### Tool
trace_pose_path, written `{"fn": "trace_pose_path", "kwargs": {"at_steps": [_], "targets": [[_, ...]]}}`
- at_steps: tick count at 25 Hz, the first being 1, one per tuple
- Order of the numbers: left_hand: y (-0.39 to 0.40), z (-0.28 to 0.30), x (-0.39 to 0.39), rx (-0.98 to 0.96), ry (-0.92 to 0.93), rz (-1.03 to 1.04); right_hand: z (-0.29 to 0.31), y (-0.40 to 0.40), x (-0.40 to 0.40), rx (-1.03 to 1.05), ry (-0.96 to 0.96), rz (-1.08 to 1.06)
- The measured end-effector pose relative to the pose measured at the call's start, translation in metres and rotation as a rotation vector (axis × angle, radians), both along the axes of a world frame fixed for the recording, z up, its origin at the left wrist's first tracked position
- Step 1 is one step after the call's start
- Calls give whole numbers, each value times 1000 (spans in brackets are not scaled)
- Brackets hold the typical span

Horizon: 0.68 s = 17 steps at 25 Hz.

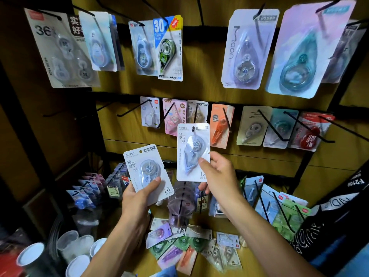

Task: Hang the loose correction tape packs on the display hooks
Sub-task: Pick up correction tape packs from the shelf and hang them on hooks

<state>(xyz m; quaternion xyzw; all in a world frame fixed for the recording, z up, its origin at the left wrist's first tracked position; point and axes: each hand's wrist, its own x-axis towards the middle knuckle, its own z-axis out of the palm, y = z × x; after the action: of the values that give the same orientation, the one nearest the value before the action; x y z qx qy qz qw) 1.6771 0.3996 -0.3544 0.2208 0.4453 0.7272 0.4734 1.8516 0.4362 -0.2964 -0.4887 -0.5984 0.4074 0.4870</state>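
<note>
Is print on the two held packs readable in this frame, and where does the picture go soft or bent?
Head view: model codes on the left-hand pack and right-hand pack read sharply; glare washes the top-row cards; wide-angle bowing tilts the edge packs outward; the cups at bottom left are blurred; the left shelving is dark.

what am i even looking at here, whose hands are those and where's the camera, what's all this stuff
There is no machine here. A person wears one camera on the head, looking forward and down, so you see their own arms. In front is a shop display wall with black hooks carrying correction tape packs. More loose packs lie in a pile on the surface below. The left hand holds a white pack marked T-9267. The right hand pinches a pack marked T-9264 by its lower corner, raised in front of the middle row of hooks.
</note>
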Motion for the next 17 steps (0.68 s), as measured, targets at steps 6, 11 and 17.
{"fn": "trace_pose_path", "kwargs": {"at_steps": [6, 11, 17], "targets": [[8, -2, -11, 4, 37, -61, 21, 79, -25, -243, 227, -192], [16, -5, -20, 20, 66, -77, 28, 137, -39, -234, 221, -308], [19, -13, -24, 26, 120, -127, 15, 140, -37, -456, 374, -204]]}}
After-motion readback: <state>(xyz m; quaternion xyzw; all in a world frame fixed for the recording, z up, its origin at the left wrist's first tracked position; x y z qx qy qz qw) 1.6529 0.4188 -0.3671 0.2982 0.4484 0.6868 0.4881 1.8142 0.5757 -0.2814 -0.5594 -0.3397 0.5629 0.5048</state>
